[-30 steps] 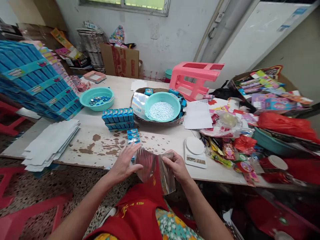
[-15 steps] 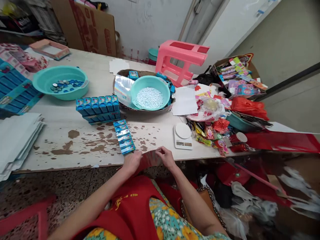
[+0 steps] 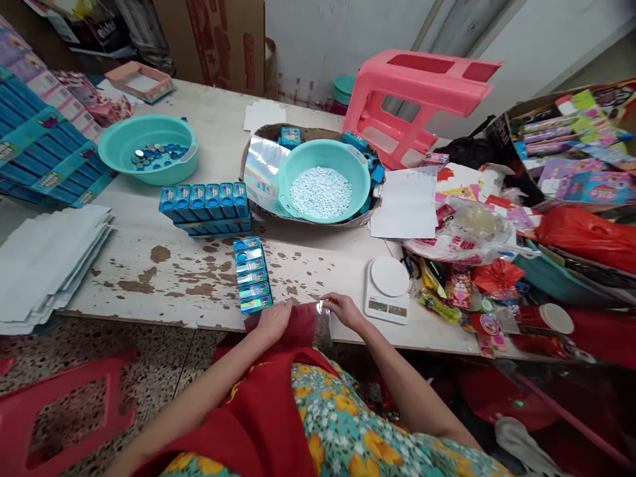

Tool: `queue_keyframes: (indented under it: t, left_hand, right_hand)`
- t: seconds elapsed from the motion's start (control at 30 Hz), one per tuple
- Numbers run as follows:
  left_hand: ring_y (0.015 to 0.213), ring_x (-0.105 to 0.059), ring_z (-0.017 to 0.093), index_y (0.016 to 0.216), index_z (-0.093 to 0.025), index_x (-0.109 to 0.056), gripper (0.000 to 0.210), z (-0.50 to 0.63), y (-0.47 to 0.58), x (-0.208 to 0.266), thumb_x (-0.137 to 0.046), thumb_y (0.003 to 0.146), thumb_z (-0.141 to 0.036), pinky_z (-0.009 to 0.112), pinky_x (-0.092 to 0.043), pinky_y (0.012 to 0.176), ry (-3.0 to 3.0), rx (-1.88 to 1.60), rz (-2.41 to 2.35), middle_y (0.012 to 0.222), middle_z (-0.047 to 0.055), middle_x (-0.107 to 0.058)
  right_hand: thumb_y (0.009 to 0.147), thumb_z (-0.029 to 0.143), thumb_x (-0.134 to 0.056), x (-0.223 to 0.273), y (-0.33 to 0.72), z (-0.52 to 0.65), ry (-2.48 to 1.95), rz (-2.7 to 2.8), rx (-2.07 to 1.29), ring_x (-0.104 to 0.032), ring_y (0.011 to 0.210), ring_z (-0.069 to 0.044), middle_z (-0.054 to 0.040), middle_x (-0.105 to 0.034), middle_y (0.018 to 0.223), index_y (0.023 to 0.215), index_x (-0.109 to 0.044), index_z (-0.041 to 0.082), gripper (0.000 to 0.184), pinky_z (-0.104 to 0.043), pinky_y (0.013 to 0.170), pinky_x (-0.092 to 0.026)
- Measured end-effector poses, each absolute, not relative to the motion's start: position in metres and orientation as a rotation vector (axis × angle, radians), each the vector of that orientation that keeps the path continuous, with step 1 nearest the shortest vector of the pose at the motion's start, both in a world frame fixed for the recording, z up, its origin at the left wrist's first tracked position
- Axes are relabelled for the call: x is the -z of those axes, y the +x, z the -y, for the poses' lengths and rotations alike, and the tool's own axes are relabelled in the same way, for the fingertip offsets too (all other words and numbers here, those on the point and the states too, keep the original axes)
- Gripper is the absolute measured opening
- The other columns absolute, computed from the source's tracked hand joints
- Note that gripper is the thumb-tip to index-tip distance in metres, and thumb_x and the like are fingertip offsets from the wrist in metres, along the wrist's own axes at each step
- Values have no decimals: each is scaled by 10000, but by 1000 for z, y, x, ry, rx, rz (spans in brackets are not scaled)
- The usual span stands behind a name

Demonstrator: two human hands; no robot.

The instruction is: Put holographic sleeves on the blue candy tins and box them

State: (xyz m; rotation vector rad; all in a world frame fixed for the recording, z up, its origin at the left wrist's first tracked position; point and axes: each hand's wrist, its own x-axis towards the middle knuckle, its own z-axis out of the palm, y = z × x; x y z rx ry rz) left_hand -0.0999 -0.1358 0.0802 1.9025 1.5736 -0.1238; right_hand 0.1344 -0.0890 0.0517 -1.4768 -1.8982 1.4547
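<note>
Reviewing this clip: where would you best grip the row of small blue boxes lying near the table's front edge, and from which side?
Grip the row of small blue boxes from above, fingers on its two long sides. It lies flat, with bare table on both sides.

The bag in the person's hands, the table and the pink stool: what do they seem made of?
The bag looks like thin glossy clear film, catching glints at its edge. The table seems painted board: its whitish coat has flaked to brown patches. The stool looks like moulded plastic, smooth and evenly pink.
</note>
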Motion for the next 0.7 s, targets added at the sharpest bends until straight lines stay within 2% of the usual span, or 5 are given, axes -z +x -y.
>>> queue_keyframes:
  t: [0.13,0.23,0.33,0.5,0.7]
  left_hand:
    - [1016,-569,236,1244,-171,-442,380,118,-80,-76,-343,894,-279,321,-426,815,1895,-96,-1513,1125,136,-607]
    - [948,-598,234,1088,-201,-575,335,98,-63,-68,-353,895,-361,305,-429,769,1840,-58,-1425,1028,102,-655]
    - [848,-620,245,903,-186,-649,326,84,-55,-61,-368,885,-349,302,-425,701,1787,41,-1433,887,105,-683]
    - [863,-611,221,899,-202,-652,296,79,-55,-58,-380,881,-319,276,-410,708,1799,1,-1366,917,78,-685]
    - [790,-607,182,862,-184,-641,319,74,-54,-51,-353,893,-317,244,-398,664,1785,16,-1323,848,61,-680]
  right_hand:
    - [758,424,-573,-44,132,77,-1464,1824,-1529,-544,573,-132,26,-603,603,941,-659,185,313,-255,604,-451]
    - [767,405,-572,-41,128,80,-1463,1835,-1484,-567,591,-135,21,-621,625,939,-656,194,285,-256,607,-461]
    - [817,353,-523,-43,127,87,-1492,1893,-1349,-614,718,-157,-19,-679,796,960,-650,209,239,-283,687,-482]
    - [873,274,-466,-49,128,96,-1503,2106,-933,-588,924,-186,-76,-635,1032,1113,-601,227,279,-333,805,-482]
    - [875,171,-441,-45,127,116,-1383,2541,-405,-317,1297,-275,-104,-407,1387,1320,-423,234,449,-458,951,-386]
